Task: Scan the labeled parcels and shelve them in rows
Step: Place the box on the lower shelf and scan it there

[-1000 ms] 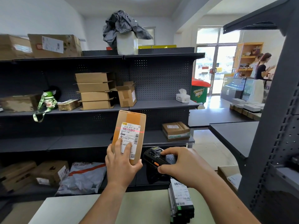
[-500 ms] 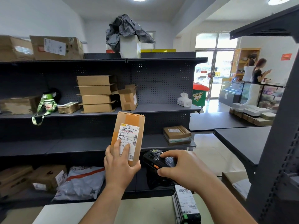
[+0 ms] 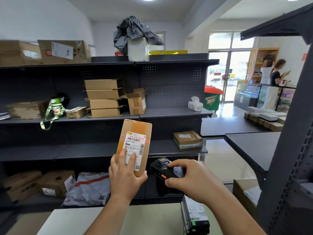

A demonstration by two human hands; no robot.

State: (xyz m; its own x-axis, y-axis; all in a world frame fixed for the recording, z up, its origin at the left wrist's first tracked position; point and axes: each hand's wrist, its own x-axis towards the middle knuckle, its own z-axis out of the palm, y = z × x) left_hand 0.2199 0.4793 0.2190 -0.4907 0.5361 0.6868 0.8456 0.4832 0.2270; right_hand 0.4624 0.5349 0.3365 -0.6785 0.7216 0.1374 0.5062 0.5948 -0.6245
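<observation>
The scanning step is in hand. The left hand (image 3: 126,177) grips the lower end of a tall, narrow cardboard parcel (image 3: 136,127), fingers curled across its face and thumb hooked round the bottom right corner, and holds it upright in the air in front of the shelving, above the near counter (image 3: 152,217). The right hand (image 3: 191,182) is wrapped round a black handheld scanner (image 3: 161,167) just right of the parcel, fingers curled over its top. A thin red scan line (image 3: 147,140) falls across the barcode near the top of the white printed label (image 3: 135,145), so the read looks to be under way.

Shelving comes next, by my judgement. That calls for freeing or lowering the scanner hand, then carrying the parcel to a bare stretch of the dark metal shelf (image 3: 101,150) and standing it in line with its neighbours.

The parcel is plain brown board with a glossy tape strip down its face; light and rigid, it should stand on its end but tip easily. The shelves are matte, flat steel with perforated backs. A squat taped box (image 3: 187,140) sits far right on the same level.
</observation>
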